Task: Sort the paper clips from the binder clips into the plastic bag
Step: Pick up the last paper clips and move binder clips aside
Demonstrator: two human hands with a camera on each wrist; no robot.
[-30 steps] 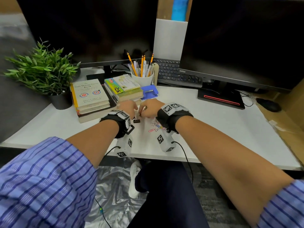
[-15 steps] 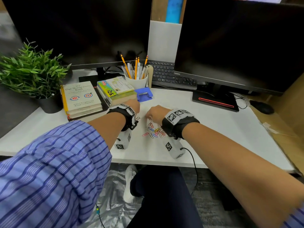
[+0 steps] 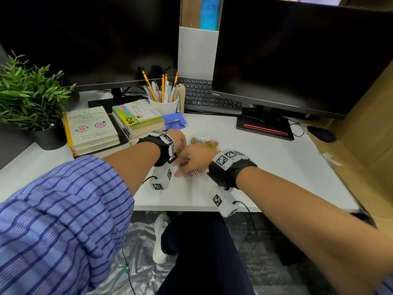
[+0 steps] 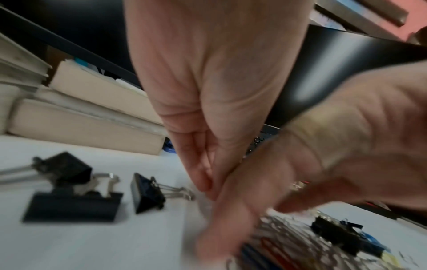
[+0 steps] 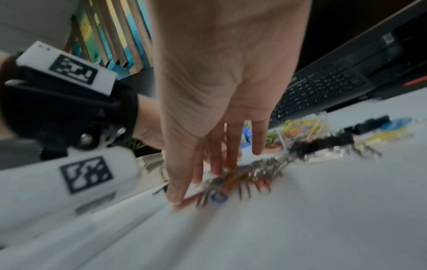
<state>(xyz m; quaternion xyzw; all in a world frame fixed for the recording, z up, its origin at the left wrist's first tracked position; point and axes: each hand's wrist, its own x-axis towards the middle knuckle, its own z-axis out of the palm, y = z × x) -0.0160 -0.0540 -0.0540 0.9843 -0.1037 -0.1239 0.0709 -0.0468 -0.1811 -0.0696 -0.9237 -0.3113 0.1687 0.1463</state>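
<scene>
A pile of coloured and silver paper clips [image 3: 192, 173] lies on the white desk [image 3: 276, 167]. My right hand [image 3: 191, 160] is spread over the pile, its straight fingertips [image 5: 175, 197] touching the paper clips [image 5: 231, 180]. Just left of it my left hand [image 3: 178, 141] points down, fingers [image 4: 203, 175] straight and close together, holding nothing I can see. Three black binder clips [image 4: 71, 206] lie apart to its left. The plastic bag [image 3: 205, 142] with coloured clips lies behind the hands, and another binder clip [image 5: 323, 144] is beside it.
Stacked books [image 3: 91, 128] sit left of the hands, with a potted plant [image 3: 32, 99] beyond them. A pencil cup [image 3: 163, 103], a blue hole punch [image 3: 174, 122], a keyboard [image 3: 210, 96] and two monitors stand behind. A mouse [image 3: 321, 134] lies far right.
My left hand let go of a binder clip and came back beside the right hand. My right hand moved left and down onto the paper clip pile. The bag has come into view.
</scene>
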